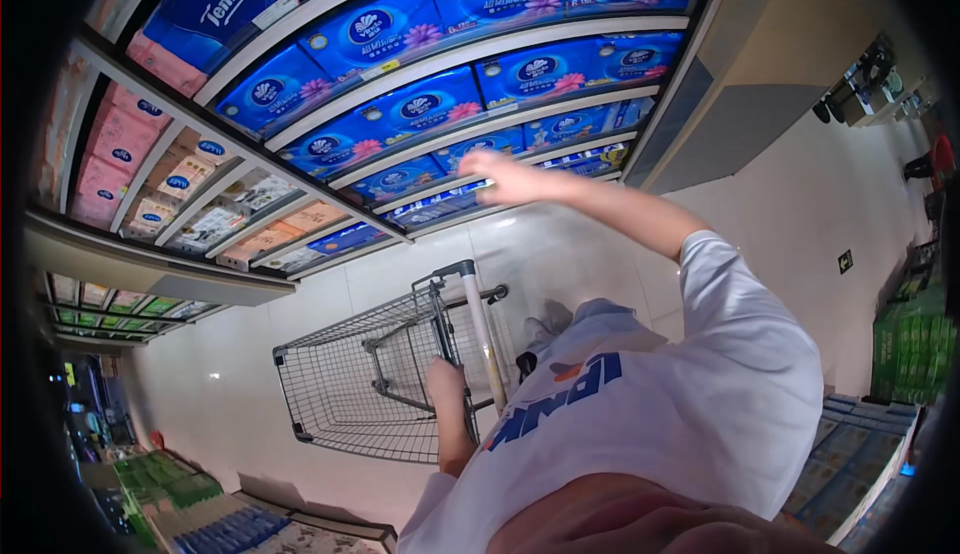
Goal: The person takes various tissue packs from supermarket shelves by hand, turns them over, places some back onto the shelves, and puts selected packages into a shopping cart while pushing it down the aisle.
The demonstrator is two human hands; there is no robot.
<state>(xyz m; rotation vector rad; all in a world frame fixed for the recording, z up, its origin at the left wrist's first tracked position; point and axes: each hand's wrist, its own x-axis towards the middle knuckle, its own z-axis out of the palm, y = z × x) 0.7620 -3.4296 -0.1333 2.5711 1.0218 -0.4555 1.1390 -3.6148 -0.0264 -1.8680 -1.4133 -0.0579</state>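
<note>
My right hand (510, 179) reaches out in front of the lower shelf rows, slightly blurred, with its fingers apart and nothing visible in them. Behind it, blue Vinda tissue packs (420, 107) with pink flowers fill several shelf levels. My left hand (446, 386) is curled at the rear edge of a wire shopping cart (345, 379), just beside the push handle (483, 339); its fingertips are partly hidden. Bare wire mesh shows inside the cart basket.
Dark blue Tempo packs (225, 4) sit at the upper left, with pink packs (120, 144) nearby. A wide pillar (735, 124) borders the shelf on the right. Green stacked goods (912, 349) stand at the far right. Pale floor tiles (590, 239) surround the cart.
</note>
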